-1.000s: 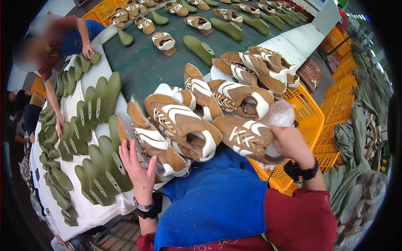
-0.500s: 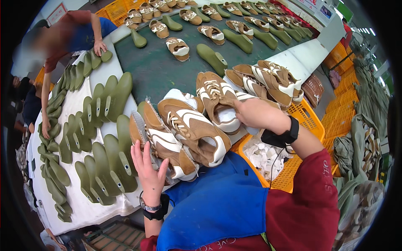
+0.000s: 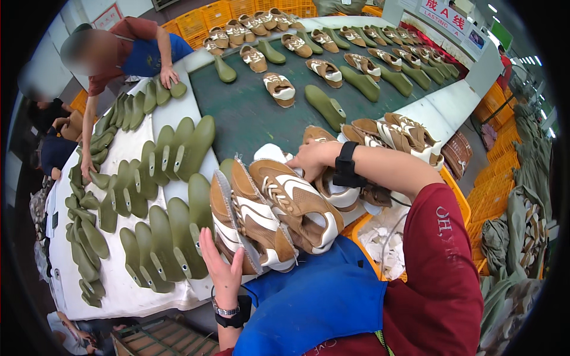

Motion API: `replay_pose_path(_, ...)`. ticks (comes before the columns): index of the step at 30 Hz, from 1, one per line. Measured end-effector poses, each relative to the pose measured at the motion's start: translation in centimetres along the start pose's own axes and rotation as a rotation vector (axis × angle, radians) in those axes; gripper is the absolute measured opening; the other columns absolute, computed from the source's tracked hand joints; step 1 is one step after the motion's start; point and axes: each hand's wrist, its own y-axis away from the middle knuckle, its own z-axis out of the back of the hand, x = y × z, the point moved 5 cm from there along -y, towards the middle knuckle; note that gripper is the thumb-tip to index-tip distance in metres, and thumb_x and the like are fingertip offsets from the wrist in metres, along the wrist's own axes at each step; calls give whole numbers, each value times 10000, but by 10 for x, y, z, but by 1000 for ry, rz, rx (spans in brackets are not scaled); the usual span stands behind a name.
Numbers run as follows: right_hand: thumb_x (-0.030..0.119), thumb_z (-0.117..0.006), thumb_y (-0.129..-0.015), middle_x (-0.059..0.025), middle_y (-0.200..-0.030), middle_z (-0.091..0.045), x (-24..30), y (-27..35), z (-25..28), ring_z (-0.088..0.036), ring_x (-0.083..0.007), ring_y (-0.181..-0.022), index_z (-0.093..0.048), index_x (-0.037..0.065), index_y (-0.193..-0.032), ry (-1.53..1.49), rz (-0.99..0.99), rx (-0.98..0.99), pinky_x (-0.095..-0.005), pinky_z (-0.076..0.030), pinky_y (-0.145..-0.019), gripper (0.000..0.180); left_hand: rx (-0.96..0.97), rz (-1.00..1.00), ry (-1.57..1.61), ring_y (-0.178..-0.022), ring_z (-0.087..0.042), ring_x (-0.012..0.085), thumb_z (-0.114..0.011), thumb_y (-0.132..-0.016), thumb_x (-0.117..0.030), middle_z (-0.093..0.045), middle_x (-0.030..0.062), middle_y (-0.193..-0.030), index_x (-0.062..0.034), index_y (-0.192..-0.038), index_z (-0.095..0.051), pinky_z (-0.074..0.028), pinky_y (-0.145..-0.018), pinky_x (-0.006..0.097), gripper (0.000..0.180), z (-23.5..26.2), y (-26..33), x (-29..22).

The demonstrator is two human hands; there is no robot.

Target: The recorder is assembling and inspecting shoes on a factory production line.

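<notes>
My left hand (image 3: pixel 224 276) is open, its fingers spread beside a row of brown-and-white sneakers. The nearest one is a sneaker upper (image 3: pixel 261 216) leaning on its side, with a pale, frayed lower edge. Against it rests a laced sneaker (image 3: pixel 300 204), its collar facing me. My right hand (image 3: pixel 312 159) reaches across the row above another brown sneaker (image 3: pixel 323 136), which it partly covers. One finger points left towards a white piece (image 3: pixel 272 152) behind the laced sneaker; the other fingers are partly hidden, and contact is unclear.
Green shoe lasts (image 3: pixel 160 237) stand in rows on the white-covered table (image 3: pixel 139 291) to my left. Beyond the sneakers, a green conveyor belt (image 3: pixel 237 124) carries more shoes and lasts. A yellow crate (image 3: pixel 460 199) with white scraps stands at right. Another person's hand (image 3: pixel 169 77) rests on far-left lasts.
My right hand has left the sneaker opening and moved left over the row. My left hand stays beside the shoes. The whole view has shifted, so the scene sits lower and further right.
</notes>
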Motion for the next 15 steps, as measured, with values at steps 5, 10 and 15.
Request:
replay_pose_path(5, 417, -663, -710, -109, -1206, -573, -7, -15, -10, -535, -305, -1114, -288, 307, -1402, -170, -104, 203, -514, -246, -988, 795, 71, 39, 31, -1248, -339, 393, -686, -745, -168, -360, 248, -1336, 30, -1347, -283, -273, -1041, 437, 751, -5, 9, 9)
replay_pose_path(10, 337, -625, -744, -138, -1179, -581, -10, -19, -9, -533, -311, -1112, -364, 218, -1365, -237, -66, 55, -570, -205, -992, 685, 98, 27, 58, -1220, -368, 396, -683, -751, -181, -388, 247, -1308, 33, -1338, -298, -295, -1022, 438, 733, -8, 12, 10)
replay_pose_path(15, 419, -632, -750, -156, -1147, -590, -30, -13, -8, -561, -313, -1057, -466, 151, -1279, -388, -54, -156, -375, -427, -889, 616, 88, -13, 24, -1217, -375, 390, -685, -751, -179, -397, 238, -1305, 34, -1333, -307, -300, -1019, 438, 726, -7, 12, 7)
